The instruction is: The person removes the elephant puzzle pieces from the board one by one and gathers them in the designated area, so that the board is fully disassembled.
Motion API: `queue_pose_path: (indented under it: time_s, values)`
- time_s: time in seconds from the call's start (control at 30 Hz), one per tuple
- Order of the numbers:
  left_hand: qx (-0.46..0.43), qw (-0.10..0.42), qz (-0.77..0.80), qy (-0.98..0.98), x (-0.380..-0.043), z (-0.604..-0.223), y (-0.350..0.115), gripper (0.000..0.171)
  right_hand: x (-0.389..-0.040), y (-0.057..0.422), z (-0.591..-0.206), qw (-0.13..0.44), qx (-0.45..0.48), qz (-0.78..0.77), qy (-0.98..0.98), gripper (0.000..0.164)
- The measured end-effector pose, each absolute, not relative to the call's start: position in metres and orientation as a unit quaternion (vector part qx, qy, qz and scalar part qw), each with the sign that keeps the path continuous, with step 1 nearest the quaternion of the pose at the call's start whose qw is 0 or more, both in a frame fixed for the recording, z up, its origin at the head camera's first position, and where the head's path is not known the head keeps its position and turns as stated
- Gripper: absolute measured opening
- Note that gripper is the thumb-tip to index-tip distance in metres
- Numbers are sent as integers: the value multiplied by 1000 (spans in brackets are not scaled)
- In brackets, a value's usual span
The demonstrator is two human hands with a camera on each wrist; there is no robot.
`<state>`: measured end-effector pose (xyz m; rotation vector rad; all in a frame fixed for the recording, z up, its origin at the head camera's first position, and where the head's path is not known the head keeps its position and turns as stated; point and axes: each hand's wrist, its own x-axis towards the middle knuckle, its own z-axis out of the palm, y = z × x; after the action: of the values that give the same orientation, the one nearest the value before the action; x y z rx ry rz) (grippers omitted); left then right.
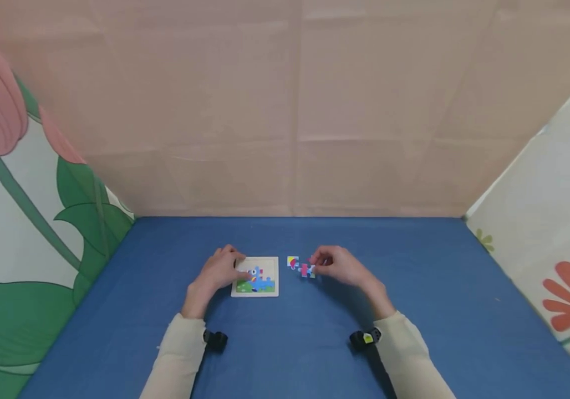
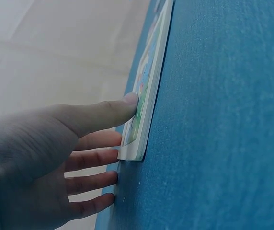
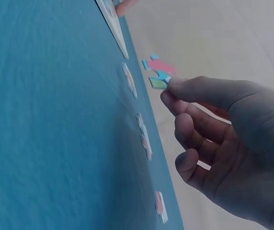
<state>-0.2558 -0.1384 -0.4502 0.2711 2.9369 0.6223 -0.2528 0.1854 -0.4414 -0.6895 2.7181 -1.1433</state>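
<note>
A square wooden jigsaw board (image 1: 275,277) lies on the table, with a partly filled picture in blue, green and red. My left hand (image 1: 221,269) is at its left side. In the left wrist view the straight thumb (image 2: 113,114) rests on the board's face, and the other fingers extend toward its edge. My right hand (image 1: 343,266) pinches a jigsaw piece (image 3: 160,69) between thumb and index finger, raised above the table. Pink, light blue and green show on that piece; the fingertips cover one end. The other right fingers curl loosely.
Several loose jigsaw pieces lie on the blue table (image 1: 285,354), among them a yellow and red piece (image 1: 292,261) right of the board and another piece (image 3: 161,207) nearer the right wrist. A beige wall (image 1: 285,138) stands behind, with patterned walls at both sides.
</note>
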Motion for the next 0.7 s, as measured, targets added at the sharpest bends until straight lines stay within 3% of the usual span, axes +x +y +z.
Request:
queue_pose_path:
  time_s: [0.7]
  values:
    - [84,65,210,972,-257,-452,-138,62,-256,243,-441,107,-205,-355,906,5]
